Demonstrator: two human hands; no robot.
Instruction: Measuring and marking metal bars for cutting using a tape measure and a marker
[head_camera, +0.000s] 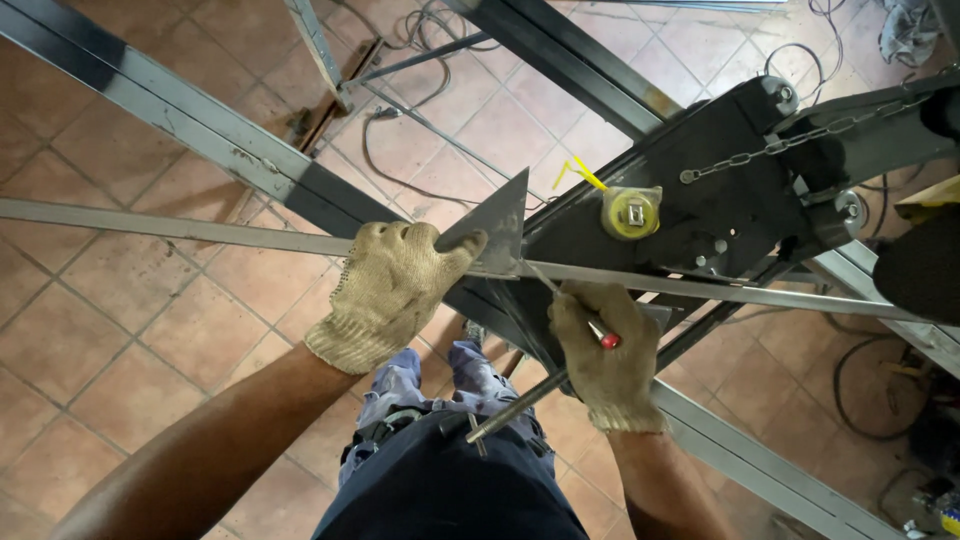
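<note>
— Near the middle of the frame, what has your left hand (395, 285) got?

— Your left hand, in a knitted beige work glove, is closed over the long thin grey steel bar (180, 228) that runs across the frame from the left edge to the right. Its thumb presses on the flat triangular grey metal plate (500, 225), which stands with its point up, its lower edge against the bar.

— And your right hand (605, 355)?

— Just right of centre and a little lower, gloved the same way, it is curled shut around a slim marking pen with a red end (603, 335). The tip points up and left toward the bar, close under the plate; whether it touches the steel, I cannot tell.

— What lies around your hands?

— Behind the plate, a black metal frame (720, 200) reaches to the upper right, with a round yellow tape measure (630, 212) sitting on it and a thin steel chain (790, 140) above. A wide grey steel beam (190, 125) slants down from the upper left corner. Underneath is a floor of terracotta tiles (110, 330), with loose dark cables (420, 180) at top centre.
</note>
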